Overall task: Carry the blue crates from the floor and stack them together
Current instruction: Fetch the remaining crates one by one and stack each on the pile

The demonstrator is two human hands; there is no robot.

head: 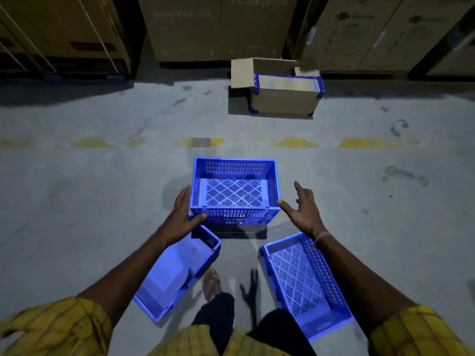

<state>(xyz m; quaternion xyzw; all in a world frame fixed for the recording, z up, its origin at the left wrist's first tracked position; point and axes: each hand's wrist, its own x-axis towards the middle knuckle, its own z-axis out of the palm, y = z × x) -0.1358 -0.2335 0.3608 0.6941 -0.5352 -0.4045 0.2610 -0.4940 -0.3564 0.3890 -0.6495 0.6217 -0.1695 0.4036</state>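
The head view shows a dim warehouse aisle with a grey concrete floor (77, 201) crossed by a worn, broken yellow line (377, 143). Tall cardboard cartons (218, 27) stand along the far wall. In front of them, right of centre, sits a smaller open cardboard box (282, 98) with blue corner pieces and one flap raised.

Three blue crates rest on the floor on the near side of the yellow line. The middle crate (234, 191) stands upright and empty, its slotted walls and lattice bottom visible. Nearer and to the left lies the left crate (177, 273), turned at an angle, its far corner just beside the middle crate's near left corner. Nearer and to the right lies the right crate (303, 281), also angled, apart from the middle one.

The left hand (181, 214) is spread open, its palm against the middle crate's left wall and its thumb on the near left corner. The right hand (303, 209) is open with fingers splayed, hanging just beside the crate's near right corner; whether its thumb tip touches the rim I cannot tell. Both forearms come from yellow checked sleeves (51, 327). A bare foot (211, 283) stands between the two near crates.
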